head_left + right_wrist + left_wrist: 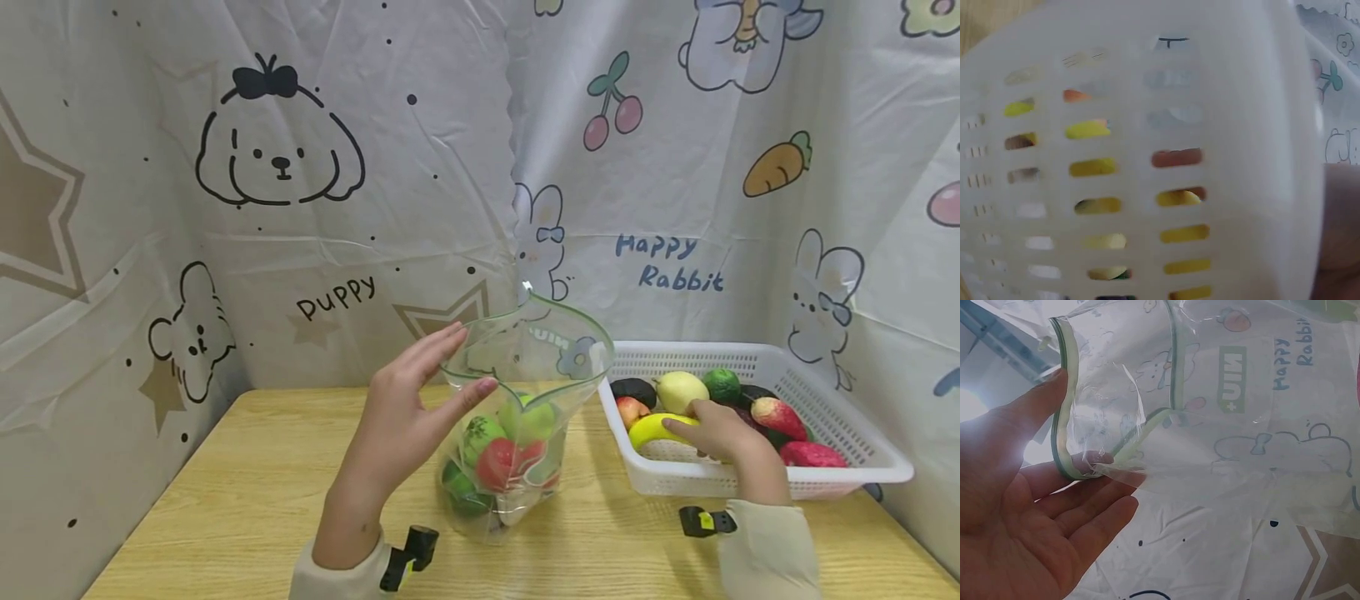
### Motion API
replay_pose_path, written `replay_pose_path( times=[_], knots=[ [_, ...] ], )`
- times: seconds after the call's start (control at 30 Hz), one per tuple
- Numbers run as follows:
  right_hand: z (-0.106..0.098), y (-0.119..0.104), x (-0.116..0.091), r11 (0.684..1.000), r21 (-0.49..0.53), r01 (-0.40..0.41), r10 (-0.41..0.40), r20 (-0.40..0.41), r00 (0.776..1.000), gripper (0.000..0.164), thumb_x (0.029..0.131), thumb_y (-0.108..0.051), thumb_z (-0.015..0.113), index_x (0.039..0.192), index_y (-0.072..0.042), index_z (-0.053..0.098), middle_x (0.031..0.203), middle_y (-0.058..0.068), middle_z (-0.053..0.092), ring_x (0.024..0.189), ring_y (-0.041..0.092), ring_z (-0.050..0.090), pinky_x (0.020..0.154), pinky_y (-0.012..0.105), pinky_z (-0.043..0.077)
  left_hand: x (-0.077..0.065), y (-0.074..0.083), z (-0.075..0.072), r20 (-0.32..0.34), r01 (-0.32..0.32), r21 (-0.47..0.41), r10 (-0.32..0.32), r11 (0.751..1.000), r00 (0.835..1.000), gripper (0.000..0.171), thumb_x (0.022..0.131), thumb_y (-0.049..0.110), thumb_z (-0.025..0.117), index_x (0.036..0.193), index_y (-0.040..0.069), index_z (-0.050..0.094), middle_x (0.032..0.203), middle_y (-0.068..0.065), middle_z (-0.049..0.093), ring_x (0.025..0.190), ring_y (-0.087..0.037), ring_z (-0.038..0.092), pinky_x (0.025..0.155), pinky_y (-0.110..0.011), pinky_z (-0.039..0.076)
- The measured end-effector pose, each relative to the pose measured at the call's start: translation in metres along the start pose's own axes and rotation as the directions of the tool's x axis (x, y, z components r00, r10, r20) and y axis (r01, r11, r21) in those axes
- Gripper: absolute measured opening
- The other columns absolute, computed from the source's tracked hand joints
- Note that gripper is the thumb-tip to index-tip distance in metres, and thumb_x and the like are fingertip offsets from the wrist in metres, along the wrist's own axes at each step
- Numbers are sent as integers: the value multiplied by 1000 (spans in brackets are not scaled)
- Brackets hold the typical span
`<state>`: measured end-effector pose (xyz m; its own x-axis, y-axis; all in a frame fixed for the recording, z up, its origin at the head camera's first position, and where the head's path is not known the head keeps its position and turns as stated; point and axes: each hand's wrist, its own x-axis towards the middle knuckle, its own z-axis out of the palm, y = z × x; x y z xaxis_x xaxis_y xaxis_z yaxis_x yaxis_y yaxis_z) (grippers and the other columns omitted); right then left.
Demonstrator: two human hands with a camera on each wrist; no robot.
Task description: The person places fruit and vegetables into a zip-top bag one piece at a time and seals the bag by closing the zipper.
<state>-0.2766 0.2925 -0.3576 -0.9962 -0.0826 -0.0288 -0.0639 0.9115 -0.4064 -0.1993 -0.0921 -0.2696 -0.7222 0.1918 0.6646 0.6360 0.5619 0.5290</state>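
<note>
A clear zip bag [577, 400] with a green-edged mouth stands on the table, holding several toy fruits and vegetables, among them a red one [497, 465] and a light green one [531, 419]. At the left of its gaping mouth, my left hand [405, 408] touches the rim with thumb and fingers spread apart; the left wrist view shows the green rim [1060, 434] against the thumb. Over at the white basket [682, 483], my right hand [723, 433] grips a yellow banana [654, 430]. In the right wrist view the basket wall hides most of that hand.
Around the banana in the basket lie a pale yellow fruit [681, 390], a green one [722, 386], a dark one [632, 391] and a pink-red one [813, 454]. The wooden table [300, 467] meets a printed cloth [420, 217] at the back and sides.
</note>
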Motion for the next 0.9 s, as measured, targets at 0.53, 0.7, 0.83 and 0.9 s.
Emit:
replay_pose_path(
  times=[0.53,0.7,0.83,0.9],
  knots=[
    [-27,-22,-18,996,94,-6,27,-219,975,64,94,-43,48,130,9,40,114,35,51,87,39,51,78,59,53,0,0,-1,-7,-11,-2,11,1000,1000,65,81,50,63,132,12,53,140,-4,52,124,-16,49,93,-42,54],
    [-38,-34,-29,980,201,7,55,-302,952,67,95,-41,44,137,7,23,109,32,46,87,38,46,68,45,47,0,0,-1,-2,-5,-5,5,1000,1000,65,81,50,63,132,12,53,141,-4,51,124,-16,48,93,-43,54],
    [-46,-43,-38,959,277,64,50,-385,921,66,95,-37,47,139,3,19,118,34,43,84,34,48,60,30,47,0,1,-1,6,4,-10,-4,1000,1000,65,81,50,63,133,13,52,141,-3,51,124,-16,48,94,-43,53],
    [-49,-49,-42,949,298,98,46,-442,896,66,94,-38,48,139,1,21,123,34,42,82,32,48,55,25,49,0,1,-1,6,3,-11,-3,1000,1000,65,81,50,63,133,12,52,141,-3,51,124,-16,48,94,-44,53]
  ],
)
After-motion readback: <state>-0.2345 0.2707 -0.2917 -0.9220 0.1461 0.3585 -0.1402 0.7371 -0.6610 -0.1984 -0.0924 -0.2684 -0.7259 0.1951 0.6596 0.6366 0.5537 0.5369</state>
